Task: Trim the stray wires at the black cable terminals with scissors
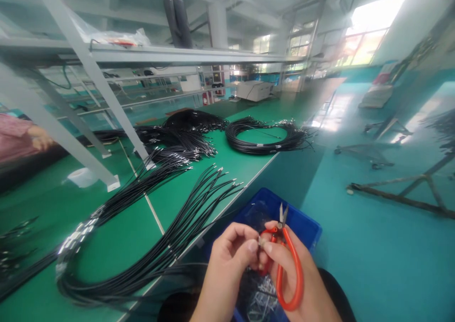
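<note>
Over the blue bin (305, 227), right hand (302, 284) fingers grip orange snips (289, 270) pointing away, left hand (227, 260) fingers pinching.

snips (288, 265): orange loop handle, short metal blades pointing up, slightly apart, hanging in the right hand
small part (262, 242): tiny, pale, pinched between both hands' fingertips, can't tell more

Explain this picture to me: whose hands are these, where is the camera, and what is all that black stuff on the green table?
The camera sits on a person's head, looking down at their own bare hands. The right hand holds orange-handled snips, blades up. The left hand pinches something tiny against the right fingertips; I cannot tell what. Below them is a blue bin. On the green workbench lie bundles of black cables with metal ends, plus a coiled bundle farther back. Another person's sleeve shows at the far left.
</note>
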`<state>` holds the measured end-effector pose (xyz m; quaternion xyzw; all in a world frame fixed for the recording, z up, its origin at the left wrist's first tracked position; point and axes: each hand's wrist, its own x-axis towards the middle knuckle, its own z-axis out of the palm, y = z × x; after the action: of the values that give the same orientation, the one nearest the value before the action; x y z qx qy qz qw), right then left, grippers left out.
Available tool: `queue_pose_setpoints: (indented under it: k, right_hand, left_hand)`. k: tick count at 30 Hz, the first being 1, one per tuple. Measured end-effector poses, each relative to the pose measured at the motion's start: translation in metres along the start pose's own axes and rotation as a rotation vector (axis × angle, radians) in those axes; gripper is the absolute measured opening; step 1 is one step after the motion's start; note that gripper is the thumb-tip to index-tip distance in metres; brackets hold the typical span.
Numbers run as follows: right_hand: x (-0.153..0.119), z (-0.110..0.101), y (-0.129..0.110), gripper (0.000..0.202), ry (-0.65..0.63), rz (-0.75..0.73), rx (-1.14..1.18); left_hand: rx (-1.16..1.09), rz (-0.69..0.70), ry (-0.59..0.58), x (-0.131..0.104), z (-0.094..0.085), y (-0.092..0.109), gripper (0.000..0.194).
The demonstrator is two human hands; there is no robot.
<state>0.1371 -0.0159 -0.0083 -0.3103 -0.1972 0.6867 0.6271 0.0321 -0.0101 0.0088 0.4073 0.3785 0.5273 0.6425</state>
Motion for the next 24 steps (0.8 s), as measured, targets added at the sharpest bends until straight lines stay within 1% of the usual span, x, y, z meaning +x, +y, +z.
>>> queue_pose_setpoints:
  k: [2,4,6,7,8,10,12,13,15,16,18,20,21,24]
  right_hand:
    - [-0.001,0.002,-0.002,0.024,-0.005,0.018,0.015]
    - [-0.003,0.003,-0.005,0.021,-0.007,0.031,0.024]
    - [-0.003,0.002,-0.007,0.021,0.010,0.041,0.025]
    - [-0.004,0.003,-0.008,0.023,0.020,0.044,0.027]
    - [-0.004,0.003,-0.008,0.024,0.031,0.045,0.030]
    - [-0.004,0.005,-0.008,0.027,0.050,0.046,0.037]
    - [-0.004,0.007,-0.007,0.027,0.057,0.044,0.041]
    - [-0.004,0.008,-0.007,0.027,0.060,0.038,0.046]
    - [-0.002,0.010,-0.006,0.027,0.060,0.021,0.054]
    - [-0.002,0.010,-0.006,0.027,0.062,0.016,0.054]
    - [-0.001,0.010,-0.005,0.026,0.061,0.017,0.047]
    - [0.000,0.009,-0.004,0.025,0.054,0.020,0.026]
    - [0.001,0.009,-0.004,0.025,0.054,0.022,0.013]
    - [0.001,0.010,-0.006,0.027,0.062,0.015,-0.045]
  left_hand:
    - [0.027,0.029,-0.040,0.001,-0.002,-0.001,0.013]
    - [0.122,0.077,-0.028,0.002,-0.005,0.000,0.014]
    - [0.360,0.189,0.073,0.001,-0.009,0.001,0.007]
    - [0.524,0.280,0.133,0.000,-0.010,0.002,0.004]
    - [0.698,0.384,0.176,-0.001,-0.012,0.003,0.009]
    - [1.007,0.571,0.185,-0.003,-0.014,0.004,0.019]
    - [1.193,0.661,0.159,-0.004,-0.015,0.005,0.021]
    - [1.224,0.665,0.167,-0.004,-0.016,0.006,0.020]
    - [1.145,0.598,0.185,-0.004,-0.015,0.007,0.018]
    - [1.048,0.525,0.168,-0.004,-0.014,0.008,0.016]
    - [0.808,0.351,0.088,-0.005,-0.012,0.008,0.013]
    - [0.635,0.224,0.028,-0.005,-0.009,0.008,0.008]
    - [0.586,0.192,0.022,-0.005,-0.008,0.007,0.005]
    - [0.513,0.151,0.043,-0.004,-0.007,0.003,0.012]
